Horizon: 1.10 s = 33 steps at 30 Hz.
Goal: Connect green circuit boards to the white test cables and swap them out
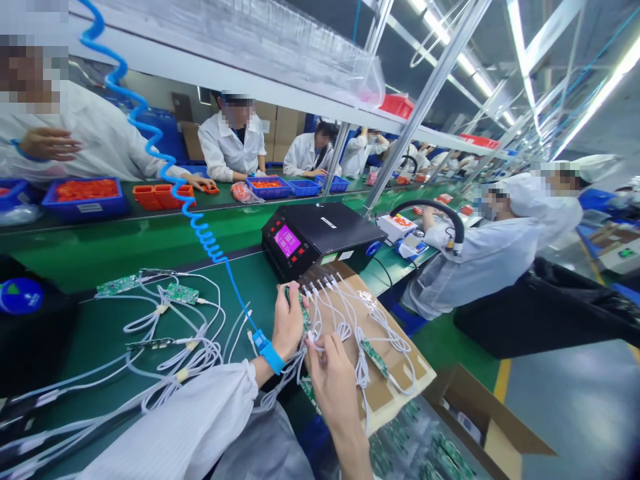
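Fingers of the left hand (pixel 289 327) grip a green circuit board (pixel 304 313) over the left edge of smooth cardboard (pixel 419 365); the right hand (pixel 330 367) pinches a white plug (pixel 311 337) beside it. Coiled white cables (pixel 344 331) lie there; beyond, a boxy black device (pixel 330 227) partly hides the far edge of the surface (pixel 95 347), its labels unreadable

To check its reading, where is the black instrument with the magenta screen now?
In the head view, the black instrument stands on the green bench near the centre, right of the blue coiled cord and beyond the left hand.
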Motion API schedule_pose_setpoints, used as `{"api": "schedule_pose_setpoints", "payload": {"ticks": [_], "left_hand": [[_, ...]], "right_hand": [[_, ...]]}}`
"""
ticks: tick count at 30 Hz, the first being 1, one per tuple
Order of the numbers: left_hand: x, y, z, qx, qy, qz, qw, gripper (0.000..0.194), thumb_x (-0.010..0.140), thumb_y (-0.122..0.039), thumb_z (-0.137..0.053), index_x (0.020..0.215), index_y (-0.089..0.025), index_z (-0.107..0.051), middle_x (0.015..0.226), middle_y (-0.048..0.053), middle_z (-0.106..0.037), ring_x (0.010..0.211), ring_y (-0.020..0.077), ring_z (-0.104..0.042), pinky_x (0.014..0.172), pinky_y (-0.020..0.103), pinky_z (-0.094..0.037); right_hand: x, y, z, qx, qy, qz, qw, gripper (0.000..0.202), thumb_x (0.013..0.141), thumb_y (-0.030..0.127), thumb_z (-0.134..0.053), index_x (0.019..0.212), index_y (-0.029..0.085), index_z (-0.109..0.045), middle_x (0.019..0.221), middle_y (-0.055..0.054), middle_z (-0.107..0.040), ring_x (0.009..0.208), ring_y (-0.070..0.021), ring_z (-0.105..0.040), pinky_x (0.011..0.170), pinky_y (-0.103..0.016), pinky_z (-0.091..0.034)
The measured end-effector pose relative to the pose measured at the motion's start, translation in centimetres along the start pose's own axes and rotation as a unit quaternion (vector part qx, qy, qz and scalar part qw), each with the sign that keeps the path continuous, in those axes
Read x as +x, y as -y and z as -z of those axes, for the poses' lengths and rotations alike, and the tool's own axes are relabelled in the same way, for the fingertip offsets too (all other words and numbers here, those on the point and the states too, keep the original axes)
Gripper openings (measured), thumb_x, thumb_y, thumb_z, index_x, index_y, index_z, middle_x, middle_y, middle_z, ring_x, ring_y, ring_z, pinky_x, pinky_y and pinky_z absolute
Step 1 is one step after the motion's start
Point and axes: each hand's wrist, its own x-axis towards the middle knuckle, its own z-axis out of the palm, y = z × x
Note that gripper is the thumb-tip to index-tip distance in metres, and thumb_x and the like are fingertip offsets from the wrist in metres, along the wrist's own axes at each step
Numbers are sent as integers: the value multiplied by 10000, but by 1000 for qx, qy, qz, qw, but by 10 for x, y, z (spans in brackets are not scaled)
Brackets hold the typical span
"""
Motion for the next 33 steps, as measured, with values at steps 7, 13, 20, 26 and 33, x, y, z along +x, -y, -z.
{"api": "schedule_pose_setpoints", "payload": {"ticks": [7, 13, 20, 26, 33], "left_hand": [[54, -13, 36, -35, -171, 8, 985, 545, 936, -732, -434, 998, -201, -538, 685, -20, -584, 562, 116, -523, 520, 219, -395], [35, -19, 49, -30, -23, 114, 993, 645, 848, -793, -536, 989, -166, -585, 679, 9, -628, 540, 115, -541, 512, 219, -370], [16, -38, 46, -68, 88, 197, 974, 539, 901, -704, -575, 977, -174, -521, 653, 9, -615, 560, 151, -623, 557, 254, -487], [9, -45, 48, -52, 110, 244, 962, 430, 976, -612, -522, 994, -185, -472, 686, -3, -608, 511, 120, -590, 494, 237, -500], [5, -44, 41, -42, 161, 262, 951, 315, 1046, -499, -419, 1049, -187, -455, 710, -14, -609, 482, 98, -557, 467, 216, -476]], "right_hand": [[-18, -19, -2, -56, 18, 18, 998, 275, 1056, 374, -461, 841, 230, -553, 828, -27, -609, 703, -183, -640, 641, -278, -482], [-9, -21, -18, -55, 3, 25, 998, 239, 1031, 412, -504, 920, 228, -608, 910, -61, -676, 687, -209, -684, 598, -307, -529], [-22, -25, -7, 59, 65, 4, 996, 444, 982, 358, -557, 1406, 250, -481, 1319, -149, -566, 691, -162, -672, 664, -342, -632], [-43, -33, 11, 18, 11, 37, 999, 334, 991, 376, -581, 1286, 232, -518, 1190, -137, -592, 802, -202, -715, 659, -319, -623], [-49, -55, 7, -122, 57, 182, 974, 87, 1007, 278, -546, 935, 270, -594, 888, -45, -691, 785, -237, -683, 660, -346, -571]]}}
